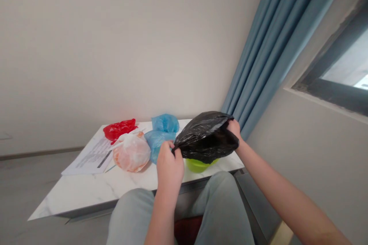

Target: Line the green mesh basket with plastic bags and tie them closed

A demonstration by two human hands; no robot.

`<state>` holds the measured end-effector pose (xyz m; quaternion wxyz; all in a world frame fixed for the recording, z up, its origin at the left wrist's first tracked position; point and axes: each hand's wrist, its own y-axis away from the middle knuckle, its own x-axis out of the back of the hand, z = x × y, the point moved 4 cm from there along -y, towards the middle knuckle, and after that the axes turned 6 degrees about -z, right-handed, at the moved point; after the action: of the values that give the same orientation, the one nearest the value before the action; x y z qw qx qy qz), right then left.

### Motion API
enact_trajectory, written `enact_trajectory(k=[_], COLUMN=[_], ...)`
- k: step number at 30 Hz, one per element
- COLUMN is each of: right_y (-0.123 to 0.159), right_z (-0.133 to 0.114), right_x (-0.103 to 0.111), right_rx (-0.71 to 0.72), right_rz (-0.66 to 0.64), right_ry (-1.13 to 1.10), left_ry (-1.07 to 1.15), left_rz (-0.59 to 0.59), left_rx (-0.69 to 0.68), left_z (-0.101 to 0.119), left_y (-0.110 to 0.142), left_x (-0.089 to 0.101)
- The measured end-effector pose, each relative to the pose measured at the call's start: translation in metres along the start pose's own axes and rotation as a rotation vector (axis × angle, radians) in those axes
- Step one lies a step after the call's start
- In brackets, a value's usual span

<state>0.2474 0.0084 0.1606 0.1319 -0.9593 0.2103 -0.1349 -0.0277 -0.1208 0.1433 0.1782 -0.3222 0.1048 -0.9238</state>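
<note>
My left hand (169, 166) pinches one edge of a black plastic bag (205, 138), and my right hand (234, 128) grips its far side, so the bag's mouth is held up and partly open. Below the bag, a lime-green bowl (198, 165) sits on the white marble table (86, 195), mostly hidden. Just left of my left hand lie two crumpled blue plastic bags (164, 123). Nearby are a translucent white bag (131, 154) around something orange and a crumpled red plastic bag (119, 129).
Printed papers (92, 157) lie at the table's left side. My knees in grey-green trousers (221, 206) sit close to the table's near edge. A blue curtain (276, 42) hangs beyond the right end of the table, beside a window (339, 65).
</note>
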Motion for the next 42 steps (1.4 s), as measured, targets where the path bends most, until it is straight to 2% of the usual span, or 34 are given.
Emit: enact_trajectory(k=[2, 4, 7, 10, 13, 17, 21, 24, 27, 31, 37, 42], right_y=[0.010, 0.015, 0.019, 0.027, 0.045, 0.061, 0.054, 0.039, 0.025, 0.011, -0.010, -0.027], right_z=[0.026, 0.048, 0.066, 0.073, 0.082, 0.099, 0.120, 0.135, 0.149, 0.167, 0.183, 0.183], right_x=[-0.005, -0.005, -0.006, -0.022, -0.043, -0.062, -0.064, -0.050, -0.033, -0.023, -0.033, -0.046], right_rx=[-0.063, -0.103, -0.075, -0.006, -0.072, -0.158, -0.185, -0.212, -0.252, -0.304, -0.287, -0.213], right_rz=[-0.027, -0.033, -0.102, -0.328, -0.537, -0.591, -0.559, -0.435, -0.333, -0.331, -0.395, -0.390], right_ry=[-0.150, -0.151, 0.073, 0.355, 0.575, 0.693, 0.798, 0.943, 1.013, 0.991, 0.916, 0.820], left_ry=[0.016, 0.004, -0.027, -0.045, -0.131, -0.303, -0.408, -0.458, -0.485, -0.513, -0.547, -0.509], left_rz=[-0.065, -0.114, -0.181, -0.295, -0.410, -0.493, -0.414, -0.385, -0.407, -0.453, -0.457, -0.491], left_rx=[0.009, 0.016, 0.065, 0.071, -0.008, 0.002, 0.112, 0.173, 0.190, 0.170, 0.151, -0.058], left_z=[-0.011, -0.020, -0.030, -0.037, -0.039, -0.048, -0.061, -0.071, -0.081, -0.094, -0.110, -0.105], left_y=[-0.005, -0.011, -0.022, -0.034, -0.045, -0.054, -0.061, -0.067, -0.073, -0.083, -0.113, -0.136], left_x=[-0.017, -0.033, -0.058, -0.088, -0.119, -0.146, -0.150, -0.150, -0.156, -0.166, -0.168, -0.170])
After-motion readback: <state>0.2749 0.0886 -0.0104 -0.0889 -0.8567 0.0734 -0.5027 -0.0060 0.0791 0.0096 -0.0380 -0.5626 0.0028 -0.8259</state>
